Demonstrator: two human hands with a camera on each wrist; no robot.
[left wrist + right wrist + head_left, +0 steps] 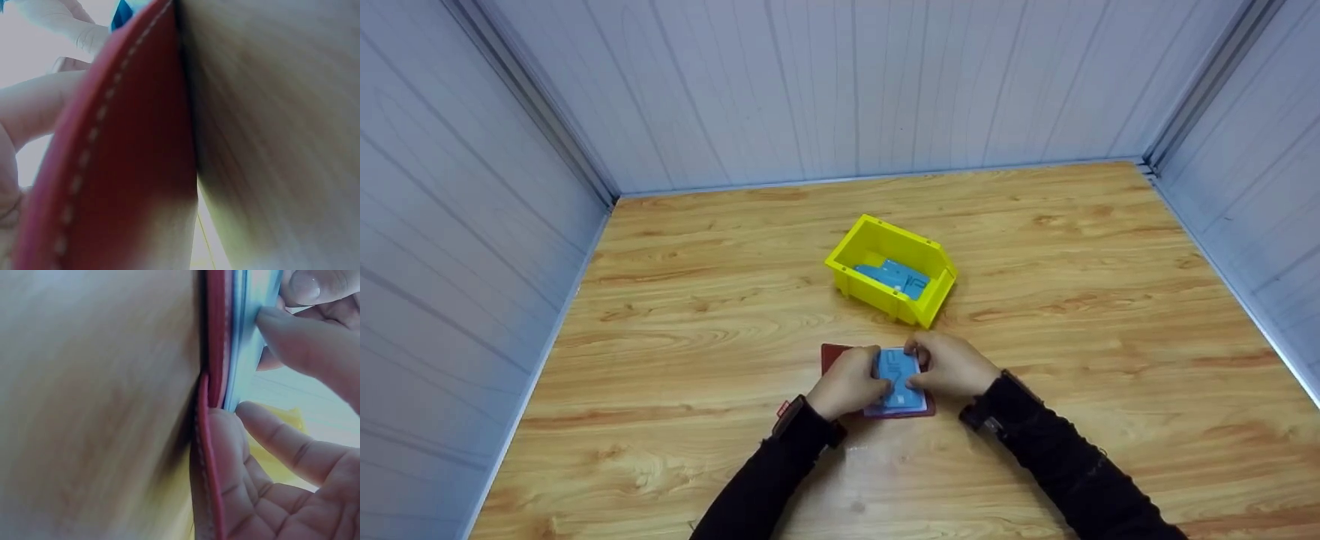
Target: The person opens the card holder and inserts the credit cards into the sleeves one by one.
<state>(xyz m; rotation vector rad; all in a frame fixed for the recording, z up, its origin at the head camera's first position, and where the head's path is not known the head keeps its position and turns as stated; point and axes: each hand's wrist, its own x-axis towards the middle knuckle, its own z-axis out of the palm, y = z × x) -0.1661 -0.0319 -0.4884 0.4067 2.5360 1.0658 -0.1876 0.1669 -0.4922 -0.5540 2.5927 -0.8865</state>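
Note:
A light blue card (898, 375) with a dark printed pattern lies over a whitish layer on a red stitched cover (834, 355), flat on the table. My left hand (849, 381) holds the card's left edge between thumb and fingers, covering part of the red cover. On the opposite edge, my right hand (958, 365) pinches the card with thumb and fingers. From the side, the right wrist view shows the blue layers (239, 343) against the red cover (216, 337). The cover's stitched edge (107, 112) fills much of the left wrist view and hides part of the fingers.
Just beyond the hands stands a yellow open-front bin (866, 291) with several blue cards (904, 279) inside. The wood-patterned table (697, 300) extends around them. Pale panelled walls (825, 90) enclose it at the back and both sides.

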